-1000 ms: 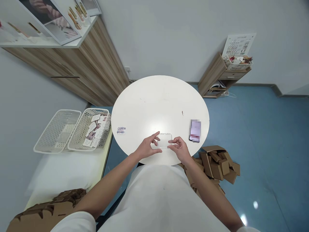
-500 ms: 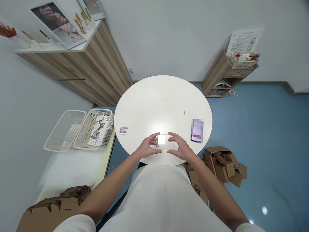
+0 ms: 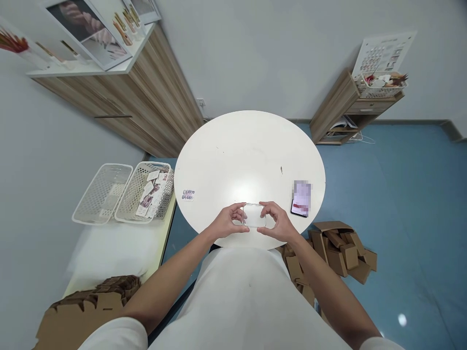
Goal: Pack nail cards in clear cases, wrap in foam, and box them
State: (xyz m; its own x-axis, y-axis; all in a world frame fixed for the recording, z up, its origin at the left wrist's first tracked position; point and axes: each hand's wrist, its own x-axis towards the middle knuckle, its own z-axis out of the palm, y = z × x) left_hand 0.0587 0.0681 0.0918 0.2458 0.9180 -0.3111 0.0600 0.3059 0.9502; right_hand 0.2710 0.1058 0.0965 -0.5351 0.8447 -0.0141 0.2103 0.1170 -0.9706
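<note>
A small clear rectangular case point(image 3: 254, 216) is held level over the near part of the round white table point(image 3: 241, 146). My left hand point(image 3: 228, 221) grips its left end between thumb and fingers. At the right end, my right hand point(image 3: 279, 222) pinches the same case by its edges. To the right on the table lies a phone point(image 3: 301, 199) with a blurred, lit screen. A small card with purple nail-like shapes point(image 3: 188, 195) rests near the table's left edge. A tiny dark piece point(image 3: 281, 170) lies farther back.
Two white baskets point(image 3: 124, 221), one with cards in it, stand on a side table at left. Cardboard boxes point(image 3: 350, 255) are piled on the floor at right. Flat brown cartons point(image 3: 87, 308) sit at lower left. Behind are a wooden cabinet point(image 3: 146, 97) and a small shelf unit point(image 3: 333, 107).
The view has shifted slightly. Both hands still hold the clear case, its tilt a little different, and the bright reflection in it is gone.
</note>
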